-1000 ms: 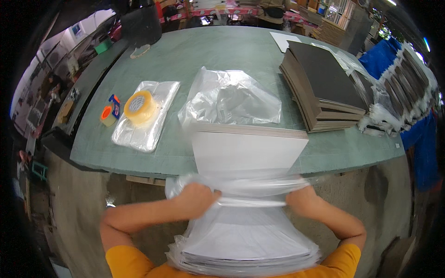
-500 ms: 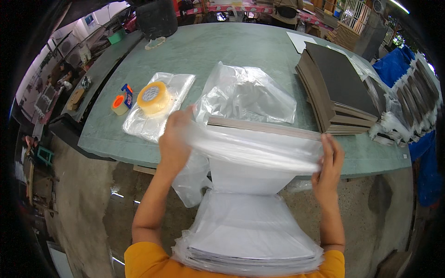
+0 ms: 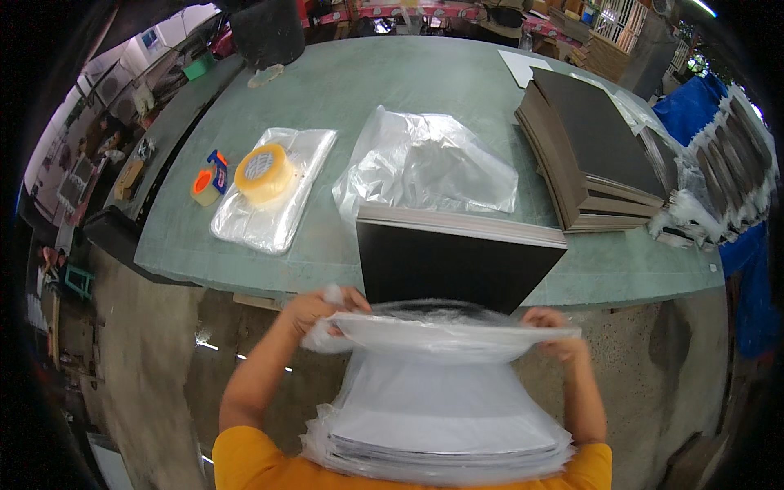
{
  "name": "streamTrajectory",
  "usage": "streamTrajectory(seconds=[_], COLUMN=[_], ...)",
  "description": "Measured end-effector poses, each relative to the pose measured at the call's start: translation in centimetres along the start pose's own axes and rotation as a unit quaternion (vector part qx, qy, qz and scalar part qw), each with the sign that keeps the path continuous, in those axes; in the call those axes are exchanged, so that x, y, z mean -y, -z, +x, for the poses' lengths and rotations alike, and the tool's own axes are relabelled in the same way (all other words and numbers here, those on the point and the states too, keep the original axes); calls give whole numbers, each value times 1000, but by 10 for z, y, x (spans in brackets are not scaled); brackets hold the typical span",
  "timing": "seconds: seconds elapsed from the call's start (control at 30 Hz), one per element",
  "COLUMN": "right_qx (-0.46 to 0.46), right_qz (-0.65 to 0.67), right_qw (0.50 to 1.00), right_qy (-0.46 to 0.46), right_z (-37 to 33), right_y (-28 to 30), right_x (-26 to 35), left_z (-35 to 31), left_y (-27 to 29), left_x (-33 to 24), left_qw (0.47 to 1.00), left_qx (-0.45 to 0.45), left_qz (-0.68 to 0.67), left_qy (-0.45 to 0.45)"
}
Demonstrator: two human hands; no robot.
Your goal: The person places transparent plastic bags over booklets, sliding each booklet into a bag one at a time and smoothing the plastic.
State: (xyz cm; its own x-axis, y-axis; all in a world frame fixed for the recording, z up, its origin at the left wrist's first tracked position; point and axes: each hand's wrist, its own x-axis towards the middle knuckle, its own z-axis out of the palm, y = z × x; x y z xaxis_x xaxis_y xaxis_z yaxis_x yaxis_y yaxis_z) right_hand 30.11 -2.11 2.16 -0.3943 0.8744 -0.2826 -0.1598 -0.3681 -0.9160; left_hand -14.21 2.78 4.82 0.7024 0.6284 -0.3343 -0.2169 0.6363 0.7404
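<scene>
My left hand [image 3: 331, 312] is closed on the left edge of a clear plastic bag [image 3: 457, 336], and my right hand [image 3: 557, 331] grips its right edge. The bag is stretched between them, just nearer to me than the table edge; a pale flat edge shows along it, but I cannot tell what is inside. Right behind it, a stack of boards [image 3: 457, 257] with a black front face and pale edges stands upright at the table's near edge. Below the bag, a pile of white sheets in clear plastic [image 3: 433, 408] lies against my body.
On the green table [image 3: 318, 98] lie a crumpled clear plastic bag [image 3: 429, 163], a tape roll [image 3: 265, 173] on flat plastic bags [image 3: 286, 216], and a small tape dispenser [image 3: 211, 180]. Dark boards [image 3: 600, 131] are stacked at right, beside plastic-wrapped bundles [image 3: 731, 163].
Both hands have come back toward me from the upright stack, drawing the clear plastic with them. The stack's black front face, covered before by white and plastic, now shows.
</scene>
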Motion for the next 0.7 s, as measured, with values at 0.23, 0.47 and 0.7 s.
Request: streamTrajectory(seconds=[0.23,0.47,0.7], right_qx=[-135,188,332], right_qz=[-264,36,-412], right_qw=[944,979,849], right_qy=[-143,74,-18], right_z=[44,-25,16], right_y=[19,-33,-100], right_x=[-172,45,-46], left_z=[52,-19,44], left_y=[116,-79,-68], left_x=[176,-28,105], left_qw=[949,901,855], left_qx=[-168,-86,119], left_qz=[252,417,503], left_qy=[89,-83,-48])
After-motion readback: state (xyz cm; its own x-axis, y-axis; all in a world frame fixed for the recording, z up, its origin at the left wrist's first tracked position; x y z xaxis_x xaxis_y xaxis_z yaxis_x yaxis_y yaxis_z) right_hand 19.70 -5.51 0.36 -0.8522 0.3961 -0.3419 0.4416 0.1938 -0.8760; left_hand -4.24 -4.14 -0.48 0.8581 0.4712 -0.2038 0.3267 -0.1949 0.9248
